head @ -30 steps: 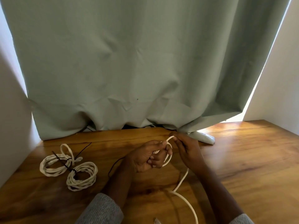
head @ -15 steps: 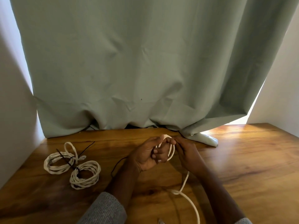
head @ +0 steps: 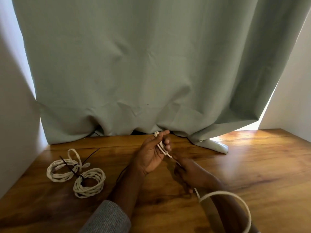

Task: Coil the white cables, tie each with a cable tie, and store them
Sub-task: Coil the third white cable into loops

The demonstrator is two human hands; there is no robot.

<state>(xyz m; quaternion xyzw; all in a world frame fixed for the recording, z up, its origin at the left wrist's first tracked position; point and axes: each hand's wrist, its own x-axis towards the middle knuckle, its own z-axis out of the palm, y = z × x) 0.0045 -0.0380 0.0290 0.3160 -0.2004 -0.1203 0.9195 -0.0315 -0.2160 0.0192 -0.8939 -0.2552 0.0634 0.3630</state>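
My left hand (head: 151, 153) is raised palm-up above the wooden table (head: 252, 165) and holds a few loops of a white cable (head: 160, 144) between thumb and curled fingers. From those loops the cable runs down through my right hand (head: 190, 172), which grips it lower and nearer to me. Its free length arcs in a big loop (head: 235, 197) over my right forearm. Two coiled white cables (head: 62, 170) (head: 90, 184) lie at the left, each bound with a black cable tie (head: 70, 169).
A grey-green curtain (head: 151, 64) hangs across the back and bunches on the table's far edge. White walls close in on the left and right. A thin black cable tie (head: 120, 175) lies on the wood beside my left wrist.
My right hand has slid back along the cable toward me, away from the left hand. My left hand has turned upward with the loops. The free cable now arcs over my right forearm.
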